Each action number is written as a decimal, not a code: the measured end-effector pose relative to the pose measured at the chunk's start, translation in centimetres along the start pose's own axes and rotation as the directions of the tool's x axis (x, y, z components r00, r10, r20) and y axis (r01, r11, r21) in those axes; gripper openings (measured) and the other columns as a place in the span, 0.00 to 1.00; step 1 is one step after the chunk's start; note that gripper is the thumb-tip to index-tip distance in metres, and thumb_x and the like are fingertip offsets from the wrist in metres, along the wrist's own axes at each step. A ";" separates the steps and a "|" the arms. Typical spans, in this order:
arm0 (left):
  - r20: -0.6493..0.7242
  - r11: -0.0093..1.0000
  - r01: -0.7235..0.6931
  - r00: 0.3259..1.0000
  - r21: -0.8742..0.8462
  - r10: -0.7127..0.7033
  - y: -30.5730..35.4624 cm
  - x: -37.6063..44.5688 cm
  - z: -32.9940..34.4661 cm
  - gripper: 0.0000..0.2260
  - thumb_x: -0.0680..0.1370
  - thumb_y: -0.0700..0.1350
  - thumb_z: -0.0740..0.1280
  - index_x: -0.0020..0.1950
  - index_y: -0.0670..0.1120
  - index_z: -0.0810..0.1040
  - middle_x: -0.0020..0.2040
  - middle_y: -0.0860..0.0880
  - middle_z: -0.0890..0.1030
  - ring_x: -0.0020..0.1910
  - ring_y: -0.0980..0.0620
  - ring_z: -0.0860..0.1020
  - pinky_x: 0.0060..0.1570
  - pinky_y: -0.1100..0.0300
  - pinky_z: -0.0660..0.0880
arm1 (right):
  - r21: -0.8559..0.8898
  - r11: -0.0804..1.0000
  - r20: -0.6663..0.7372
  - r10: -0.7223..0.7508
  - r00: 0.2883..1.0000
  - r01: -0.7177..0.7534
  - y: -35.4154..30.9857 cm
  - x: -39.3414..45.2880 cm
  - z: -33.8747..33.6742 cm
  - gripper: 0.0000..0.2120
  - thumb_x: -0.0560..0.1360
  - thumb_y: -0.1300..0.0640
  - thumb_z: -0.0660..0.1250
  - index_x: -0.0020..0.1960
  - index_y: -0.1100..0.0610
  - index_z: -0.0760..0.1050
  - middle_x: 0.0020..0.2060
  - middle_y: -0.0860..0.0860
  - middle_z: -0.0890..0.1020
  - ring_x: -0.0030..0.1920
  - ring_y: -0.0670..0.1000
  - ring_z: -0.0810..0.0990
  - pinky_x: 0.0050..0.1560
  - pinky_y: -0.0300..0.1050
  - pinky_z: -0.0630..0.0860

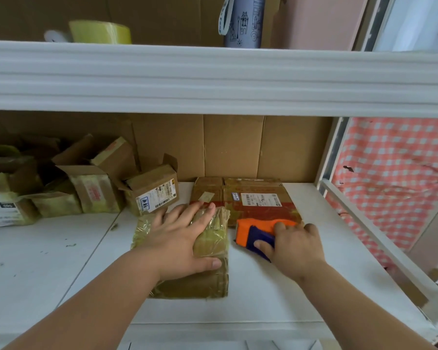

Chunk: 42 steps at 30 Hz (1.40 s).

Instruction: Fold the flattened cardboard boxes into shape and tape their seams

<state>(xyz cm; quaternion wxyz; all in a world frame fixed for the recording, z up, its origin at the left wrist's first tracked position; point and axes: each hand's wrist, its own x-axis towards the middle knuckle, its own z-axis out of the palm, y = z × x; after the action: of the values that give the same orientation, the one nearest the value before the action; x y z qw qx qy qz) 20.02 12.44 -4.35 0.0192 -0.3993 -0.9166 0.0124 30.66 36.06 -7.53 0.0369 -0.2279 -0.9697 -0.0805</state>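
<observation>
nearest to the person, the taped-over flat box [200, 279] lies on the white worktop [276, 294], its long side running away from them. the left hand [180, 238] lies spread flat on it, fingers straight, thumb stretched along the near right part, so that grip is apart and only pressing. just beside it on the right, the right hand [293, 246] has its grip clamped on the orange and blue tape dispenser [257, 234], fingers curled over the blue body; the orange end touches the near edge of a second flattened box [253, 200] with a white shipping label.

to my eye the step in hand is getting the dispenser ready while the flat box is pinned. to do it well, i'd keep the left palm down until the dispenser is lifted free, then slide the fingers under an edge and open the box into a square before any tape goes on. the old glossy tape looks wrinkled, so new tape may grip poorly unless it is pressed onto bare cardboard.

further back on the left stand small boxes already shaped [152, 193], flaps up. on the shelf above sit a yellowish tape roll [100, 32] and a pale bottle [243, 21].
</observation>
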 end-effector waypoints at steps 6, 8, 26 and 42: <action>0.076 1.000 0.014 0.997 0.004 -0.014 0.5 0.3 -0.1 0.49 0.68 0.80 0.52 0.72 0.60 0.23 0.76 0.57 0.26 0.76 0.53 0.29 0.74 0.40 0.31 | 0.157 0.987 0.003 0.026 1.000 -0.026 -1.1 -1.0 1.8 0.25 0.78 0.35 0.53 0.68 0.49 0.69 0.67 0.49 0.72 0.69 0.54 0.68 0.72 0.56 0.56; 0.087 1.000 -0.002 0.996 -0.007 0.003 0.7 0.4 -0.1 0.49 0.69 0.79 0.50 0.74 0.58 0.24 0.76 0.57 0.26 0.75 0.54 0.27 0.74 0.41 0.31 | 0.412 0.909 -0.182 0.023 0.983 0.055 -2.2 -1.4 0.4 0.27 0.79 0.39 0.53 0.73 0.49 0.67 0.73 0.48 0.69 0.73 0.52 0.65 0.74 0.51 0.57; 0.323 -0.125 0.300 0.831 -0.946 -0.452 -6.6 -0.5 3.1 0.28 0.83 0.49 0.62 0.79 0.63 0.54 0.73 0.52 0.71 0.63 0.49 0.77 0.65 0.47 0.74 | 0.927 -0.104 0.348 -0.116 0.930 -0.360 -10.4 0.1 -1.0 0.25 0.83 0.54 0.58 0.79 0.44 0.58 0.53 0.44 0.81 0.49 0.46 0.80 0.42 0.42 0.76; 0.359 -0.196 0.303 0.829 -0.933 -0.428 -6.7 0.0 2.3 0.24 0.78 0.31 0.59 0.72 0.47 0.67 0.55 0.40 0.83 0.50 0.42 0.84 0.43 0.52 0.80 | 0.910 -0.058 0.392 -0.202 0.897 -0.411 -9.2 1.8 0.5 0.38 0.68 0.36 0.67 0.75 0.45 0.66 0.65 0.44 0.79 0.67 0.52 0.75 0.73 0.57 0.65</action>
<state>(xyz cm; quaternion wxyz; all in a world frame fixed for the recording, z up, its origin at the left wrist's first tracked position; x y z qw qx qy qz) 15.02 7.86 -6.39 -0.2306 -0.0020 -0.7033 -0.6724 24.93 28.79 -9.12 -0.0103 -0.2165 -0.6808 0.6997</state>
